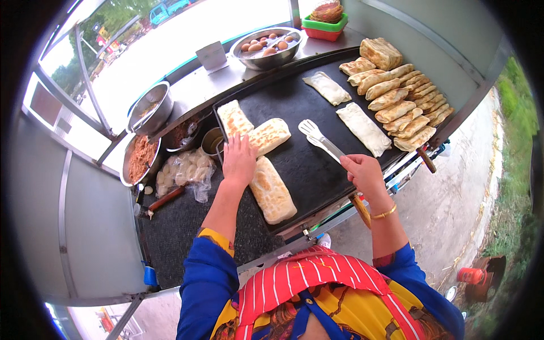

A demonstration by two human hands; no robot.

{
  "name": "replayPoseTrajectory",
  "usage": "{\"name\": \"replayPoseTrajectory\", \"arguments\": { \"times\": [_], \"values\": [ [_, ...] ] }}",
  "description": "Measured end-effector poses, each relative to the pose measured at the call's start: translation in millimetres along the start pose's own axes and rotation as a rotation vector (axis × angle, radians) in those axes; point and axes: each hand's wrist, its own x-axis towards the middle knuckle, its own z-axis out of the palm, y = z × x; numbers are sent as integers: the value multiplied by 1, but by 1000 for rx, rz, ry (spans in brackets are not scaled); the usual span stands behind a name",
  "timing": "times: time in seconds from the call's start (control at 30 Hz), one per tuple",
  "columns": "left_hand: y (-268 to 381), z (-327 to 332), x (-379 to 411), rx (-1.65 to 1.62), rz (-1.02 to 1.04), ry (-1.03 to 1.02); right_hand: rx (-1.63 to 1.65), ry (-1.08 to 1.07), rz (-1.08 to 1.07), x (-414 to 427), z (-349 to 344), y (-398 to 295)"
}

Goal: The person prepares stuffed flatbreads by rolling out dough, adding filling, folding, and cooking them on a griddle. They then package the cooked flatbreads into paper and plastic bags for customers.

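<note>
My right hand [362, 172] grips the handle of metal tongs [325, 141], whose slotted head hovers over or rests on the black griddle [306, 170]; I cannot tell which. At the griddle's left edge, my left hand [239, 161] is stretched flat, its fingers by the near-left end of a browned stuffed flatbread [270, 135]. Whether it presses on the bread is unclear. Another browned flatbread [233, 119] lies just beyond my fingertips, and a third flatbread [272, 191] is on the near side. Two paler flatbreads [327, 88] [364, 128] lie farther right.
Cooked flatbreads [395, 102] are stacked in rows at the griddle's right end. A steel bowl of eggs [265, 59] stands behind. Left are a bowl of reddish filling [142, 159], bagged dough pieces [187, 170] and a rolling pin [166, 198]. Wooden handles [360, 210] jut from the front.
</note>
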Motion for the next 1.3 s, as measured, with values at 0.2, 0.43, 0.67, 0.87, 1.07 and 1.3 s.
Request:
{"name": "replayPoseTrajectory", "arguments": {
  "times": [0.2,0.43,0.67,0.87,1.07,1.3],
  "values": [
    [3,-15,-2,-70,-26,-336,212,-32,70,-17,-20,17],
    [-60,-45,2,-855,-232,493,345,-37,54,-30,-18,11],
    [-66,-17,-59,-298,-213,191,129,-178,-196,-8,54,-10],
    [-20,-14,-57,-195,-249,-70,-188,89,-336,21,69,-3],
    [-12,-17,-54,-197,-249,-165,-82,0,-171,41,58,7],
    [-6,-21,-53,-176,-148,-146,118,-47,-146,36,48,-9]
  ]
}}
